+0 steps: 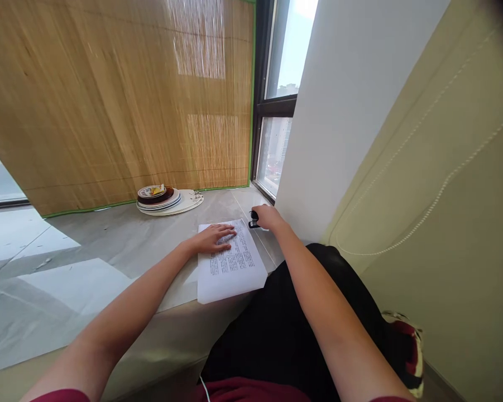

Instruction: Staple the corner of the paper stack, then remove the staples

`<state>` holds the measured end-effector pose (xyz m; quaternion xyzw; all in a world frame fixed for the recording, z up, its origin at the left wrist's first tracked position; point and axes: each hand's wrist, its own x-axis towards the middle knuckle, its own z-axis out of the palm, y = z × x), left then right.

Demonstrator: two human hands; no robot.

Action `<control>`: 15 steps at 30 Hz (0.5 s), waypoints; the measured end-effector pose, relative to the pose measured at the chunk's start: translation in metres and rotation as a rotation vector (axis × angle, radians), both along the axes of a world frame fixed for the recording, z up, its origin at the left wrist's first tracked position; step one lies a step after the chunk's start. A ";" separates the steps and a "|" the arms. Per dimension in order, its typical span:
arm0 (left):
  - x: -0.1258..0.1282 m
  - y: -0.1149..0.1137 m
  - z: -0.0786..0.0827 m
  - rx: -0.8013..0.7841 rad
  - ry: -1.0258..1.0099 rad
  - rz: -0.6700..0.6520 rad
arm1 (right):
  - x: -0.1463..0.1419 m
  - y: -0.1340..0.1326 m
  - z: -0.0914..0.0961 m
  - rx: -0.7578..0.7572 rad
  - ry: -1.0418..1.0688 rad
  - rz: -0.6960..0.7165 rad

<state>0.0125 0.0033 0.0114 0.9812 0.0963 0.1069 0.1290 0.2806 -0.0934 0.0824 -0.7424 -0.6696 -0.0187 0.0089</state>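
Observation:
Printed white paper [234,279] lies on the stone sill, its near edge hanging a little past the front. Flat on its upper left part rests my left hand [211,239], palm down with the fingers stretched out. Just beyond the paper's upper right corner, my right hand [266,216] grips a black stapler [253,219]. The stapler's front end points left toward the paper with its jaws apart; the rest of it is hidden in my fist. Whether the paper is a single sheet or several, I cannot tell.
A stack of plates [159,205] stands at the back of the sill [109,240], against a bamboo blind [109,100]. On the right are a window [272,151], a white wall [339,84] and a hanging bead chain [439,195]. My leg in black [276,324] is close to the sill's front edge.

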 end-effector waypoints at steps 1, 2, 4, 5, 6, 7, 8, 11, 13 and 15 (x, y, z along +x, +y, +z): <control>0.001 0.000 0.000 0.012 0.000 0.010 | -0.001 0.002 -0.002 -0.014 -0.005 0.012; 0.001 -0.001 0.000 0.025 -0.007 0.022 | -0.003 0.003 -0.004 -0.030 -0.009 0.023; 0.002 -0.002 0.000 0.046 -0.033 0.045 | -0.006 0.007 -0.009 -0.049 -0.004 0.046; 0.002 -0.003 0.000 0.049 -0.040 0.047 | -0.007 0.009 -0.011 -0.050 0.002 0.063; 0.002 -0.003 0.001 0.047 -0.038 0.041 | -0.009 0.011 -0.014 -0.047 0.009 0.084; 0.002 -0.004 0.001 0.040 -0.026 0.030 | -0.010 0.013 -0.016 -0.041 0.016 0.108; 0.002 -0.005 0.001 0.028 -0.010 0.015 | -0.012 0.015 -0.018 -0.036 0.024 0.136; 0.001 -0.006 0.000 -0.014 0.022 -0.017 | -0.016 0.019 -0.023 -0.033 0.048 0.210; 0.001 -0.006 -0.001 -0.026 0.024 -0.020 | -0.018 0.020 -0.023 -0.032 0.063 0.239; 0.001 -0.005 -0.001 -0.014 0.031 -0.021 | -0.019 0.019 -0.022 -0.034 0.079 0.247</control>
